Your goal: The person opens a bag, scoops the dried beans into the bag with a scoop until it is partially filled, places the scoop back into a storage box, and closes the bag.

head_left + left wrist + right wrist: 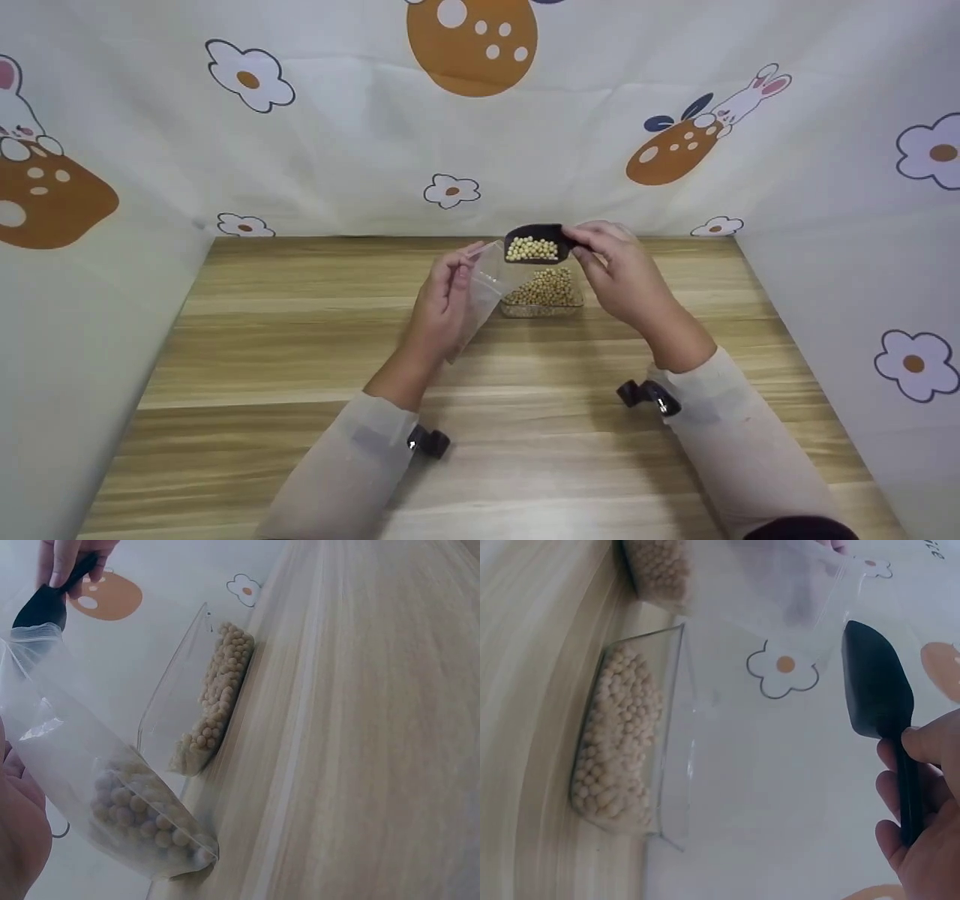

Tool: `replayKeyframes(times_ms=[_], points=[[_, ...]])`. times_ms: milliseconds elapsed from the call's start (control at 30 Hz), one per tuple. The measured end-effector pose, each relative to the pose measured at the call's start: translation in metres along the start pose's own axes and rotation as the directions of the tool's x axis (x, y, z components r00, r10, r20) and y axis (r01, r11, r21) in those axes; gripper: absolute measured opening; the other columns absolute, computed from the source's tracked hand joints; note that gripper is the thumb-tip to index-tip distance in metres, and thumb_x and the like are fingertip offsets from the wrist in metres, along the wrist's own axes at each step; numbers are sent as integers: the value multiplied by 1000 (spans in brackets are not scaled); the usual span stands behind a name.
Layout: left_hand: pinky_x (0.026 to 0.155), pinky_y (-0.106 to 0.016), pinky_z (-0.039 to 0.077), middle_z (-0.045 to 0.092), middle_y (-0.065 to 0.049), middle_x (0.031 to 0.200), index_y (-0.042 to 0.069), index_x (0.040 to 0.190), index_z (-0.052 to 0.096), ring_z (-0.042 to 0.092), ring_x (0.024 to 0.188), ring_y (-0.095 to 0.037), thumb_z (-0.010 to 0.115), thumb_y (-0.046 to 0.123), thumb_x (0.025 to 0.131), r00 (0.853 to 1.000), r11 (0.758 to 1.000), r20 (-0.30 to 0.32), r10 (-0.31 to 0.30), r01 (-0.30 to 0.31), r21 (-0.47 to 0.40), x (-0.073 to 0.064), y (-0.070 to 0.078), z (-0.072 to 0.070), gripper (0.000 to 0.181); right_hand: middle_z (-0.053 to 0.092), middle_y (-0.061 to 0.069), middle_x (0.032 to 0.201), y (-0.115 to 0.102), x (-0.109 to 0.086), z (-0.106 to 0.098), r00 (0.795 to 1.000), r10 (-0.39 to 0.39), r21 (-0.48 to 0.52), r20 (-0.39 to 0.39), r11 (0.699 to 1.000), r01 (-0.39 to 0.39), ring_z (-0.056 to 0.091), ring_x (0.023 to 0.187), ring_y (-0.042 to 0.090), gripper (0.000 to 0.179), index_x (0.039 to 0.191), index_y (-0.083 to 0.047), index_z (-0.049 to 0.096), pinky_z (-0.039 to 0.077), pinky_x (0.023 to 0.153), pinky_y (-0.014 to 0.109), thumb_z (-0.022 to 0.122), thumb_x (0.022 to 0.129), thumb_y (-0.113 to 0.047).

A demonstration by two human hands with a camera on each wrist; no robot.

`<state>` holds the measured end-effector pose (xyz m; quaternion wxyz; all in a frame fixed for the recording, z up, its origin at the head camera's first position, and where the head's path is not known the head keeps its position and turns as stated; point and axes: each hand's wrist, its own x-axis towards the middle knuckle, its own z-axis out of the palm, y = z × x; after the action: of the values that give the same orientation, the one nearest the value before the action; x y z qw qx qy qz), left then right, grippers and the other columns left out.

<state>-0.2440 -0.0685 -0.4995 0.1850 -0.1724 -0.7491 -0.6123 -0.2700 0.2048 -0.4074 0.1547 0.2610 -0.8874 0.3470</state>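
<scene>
My right hand (619, 274) grips the handle of a black scoop (877, 682), which carries a heap of soybeans (532, 249) in the head view. The scoop's tip is at the mouth of a clear zip bag (67, 735). My left hand (442, 300) holds that bag near its top edge, with the bag slanting down to the table. Soybeans (139, 814) lie in the bag's lower part. Below the scoop stands a clear plastic box (541, 309), with more soybeans (622, 735) piled inside it.
The wood-grain table (285, 345) carries the box near its back edge. A white cloth wall (337, 150) printed with flowers and rabbits rises behind the table and along both sides. Small black cameras (429, 442) are strapped at both wrists.
</scene>
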Motion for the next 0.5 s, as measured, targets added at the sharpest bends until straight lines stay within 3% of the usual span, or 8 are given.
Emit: replayKeyframes(times_ms=[167,500], points=[[128,-39,41,61,1,157,12,121,55,58,146,-20,41,26,117,1000,1000,-3,-9,9,-13,0,0,0,21,76,11,129,-13,5,0,996,-91,-85,16,992,92,65,126,34,31,136,-10,74,45,115,49,66,106,-11],[129,-40,40,63,-2,156,7,119,55,56,148,-21,42,21,117,1000,1000,-9,11,-12,-17,1,2,0,19,77,6,126,-29,10,-1,976,-216,-251,37,943,218,66,123,32,27,131,-13,77,47,110,51,64,108,-14]])
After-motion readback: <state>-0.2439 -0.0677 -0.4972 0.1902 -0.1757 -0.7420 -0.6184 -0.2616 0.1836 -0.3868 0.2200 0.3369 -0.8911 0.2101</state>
